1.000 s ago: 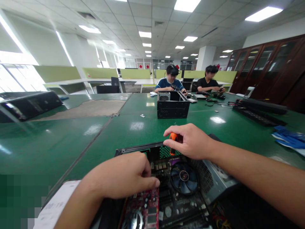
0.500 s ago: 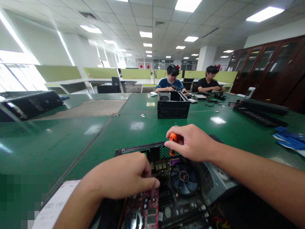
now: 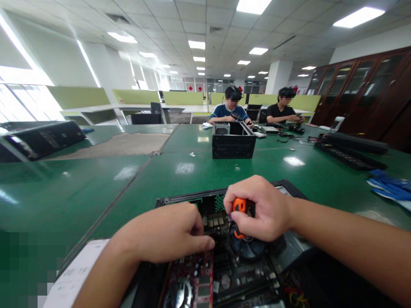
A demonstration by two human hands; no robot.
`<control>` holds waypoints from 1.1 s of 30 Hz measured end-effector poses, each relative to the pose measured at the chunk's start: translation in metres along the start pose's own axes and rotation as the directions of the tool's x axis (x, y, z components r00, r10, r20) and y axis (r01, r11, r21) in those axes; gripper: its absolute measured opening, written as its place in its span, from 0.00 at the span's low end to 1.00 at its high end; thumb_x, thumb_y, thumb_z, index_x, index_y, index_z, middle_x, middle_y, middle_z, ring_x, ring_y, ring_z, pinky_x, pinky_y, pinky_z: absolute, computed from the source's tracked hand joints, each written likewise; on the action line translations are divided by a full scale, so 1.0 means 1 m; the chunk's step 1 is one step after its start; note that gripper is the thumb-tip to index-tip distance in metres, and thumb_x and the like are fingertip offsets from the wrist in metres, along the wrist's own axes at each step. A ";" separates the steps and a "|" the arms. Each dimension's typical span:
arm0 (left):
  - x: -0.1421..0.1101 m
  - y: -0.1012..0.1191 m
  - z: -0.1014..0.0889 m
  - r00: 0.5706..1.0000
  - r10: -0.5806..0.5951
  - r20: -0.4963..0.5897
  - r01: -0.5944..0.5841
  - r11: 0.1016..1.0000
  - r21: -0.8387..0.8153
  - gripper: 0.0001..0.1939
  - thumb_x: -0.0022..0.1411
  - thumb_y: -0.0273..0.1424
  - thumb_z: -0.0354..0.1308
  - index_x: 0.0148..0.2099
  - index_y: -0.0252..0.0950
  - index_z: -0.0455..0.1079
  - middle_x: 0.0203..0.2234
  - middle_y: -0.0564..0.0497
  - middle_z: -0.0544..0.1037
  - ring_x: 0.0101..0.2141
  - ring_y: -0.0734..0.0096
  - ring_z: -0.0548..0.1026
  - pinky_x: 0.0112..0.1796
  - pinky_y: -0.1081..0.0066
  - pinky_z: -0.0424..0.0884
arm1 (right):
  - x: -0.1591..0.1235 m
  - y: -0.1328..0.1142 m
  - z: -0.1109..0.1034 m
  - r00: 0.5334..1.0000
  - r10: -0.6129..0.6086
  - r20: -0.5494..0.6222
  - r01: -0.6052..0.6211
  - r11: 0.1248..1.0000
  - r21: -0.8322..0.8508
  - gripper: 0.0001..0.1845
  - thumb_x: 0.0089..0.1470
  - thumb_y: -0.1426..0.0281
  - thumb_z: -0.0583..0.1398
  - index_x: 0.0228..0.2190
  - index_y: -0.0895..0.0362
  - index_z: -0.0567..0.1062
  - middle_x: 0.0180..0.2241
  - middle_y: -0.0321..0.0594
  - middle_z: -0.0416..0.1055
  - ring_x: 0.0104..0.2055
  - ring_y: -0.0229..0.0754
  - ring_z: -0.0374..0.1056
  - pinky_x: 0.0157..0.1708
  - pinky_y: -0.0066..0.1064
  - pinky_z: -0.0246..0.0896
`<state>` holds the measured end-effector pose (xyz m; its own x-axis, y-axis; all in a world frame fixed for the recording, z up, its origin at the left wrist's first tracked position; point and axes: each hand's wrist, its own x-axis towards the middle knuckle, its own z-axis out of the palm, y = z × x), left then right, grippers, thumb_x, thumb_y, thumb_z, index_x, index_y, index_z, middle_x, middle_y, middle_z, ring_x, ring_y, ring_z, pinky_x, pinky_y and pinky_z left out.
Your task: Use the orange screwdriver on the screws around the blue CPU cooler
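Note:
My right hand (image 3: 261, 209) is closed round the orange-and-black handle of a screwdriver (image 3: 239, 205), above the cooling fan (image 3: 247, 248) inside an opened computer case (image 3: 192, 196). The screwdriver's tip is out of sight. Over the end of a red graphics card (image 3: 188, 273) lies my left hand (image 3: 173, 233), its fingers curled down and its thumb along the card's edge. Those fingertips are hidden. To the right of the fan sits the grey metal power supply (image 3: 297, 248), partly behind my right wrist.
Another black computer case (image 3: 233, 145) stands farther back on the green table (image 3: 173, 171). Blue-and-white gloves (image 3: 390, 186) and dark panels (image 3: 349, 152) are at right. A phone showing digits (image 3: 77, 269) lies beside my left forearm. Two people sit across the table.
My right hand has moved down and slightly right with the screwdriver, from the case's rear wall to over the fan; the handle is tilted differently. My left hand has stayed in place.

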<state>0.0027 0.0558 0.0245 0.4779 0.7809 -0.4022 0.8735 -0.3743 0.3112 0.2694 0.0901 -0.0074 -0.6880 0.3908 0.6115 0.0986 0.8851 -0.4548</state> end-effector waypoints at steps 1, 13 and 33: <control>0.000 0.000 0.000 1.000 0.001 -0.001 -0.001 1.000 -0.004 0.24 0.71 0.50 0.65 0.25 0.45 0.70 0.19 0.56 0.71 0.23 0.65 0.68 0.28 0.60 0.58 | 0.000 0.001 0.002 1.000 0.004 0.014 -0.004 1.000 -0.002 0.03 0.58 0.70 0.65 0.32 0.50 0.77 0.25 0.30 0.75 0.24 0.37 0.64 0.28 0.30 0.60; 0.000 -0.001 0.000 1.000 0.020 -0.002 -0.020 0.999 -0.038 0.25 0.73 0.48 0.64 0.24 0.45 0.68 0.19 0.56 0.69 0.23 0.65 0.68 0.29 0.61 0.59 | 0.000 0.005 0.004 0.995 0.016 0.094 -0.012 0.999 -0.043 0.01 0.58 0.69 0.65 0.33 0.50 0.79 0.27 0.33 0.79 0.26 0.39 0.69 0.30 0.31 0.64; 0.001 0.002 -0.002 1.000 -0.009 0.018 0.009 1.000 0.004 0.24 0.71 0.51 0.62 0.25 0.45 0.70 0.20 0.55 0.72 0.25 0.63 0.71 0.28 0.61 0.60 | 0.001 0.001 -0.007 0.980 0.043 0.194 -0.061 0.994 0.087 0.18 0.48 0.70 0.63 0.44 0.49 0.74 0.32 0.26 0.68 0.26 0.37 0.58 0.29 0.32 0.59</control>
<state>0.0051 0.0569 0.0262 0.4716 0.7750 -0.4206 0.8781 -0.3694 0.3040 0.2732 0.0933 -0.0028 -0.8096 0.3722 0.4538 0.0774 0.8341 -0.5461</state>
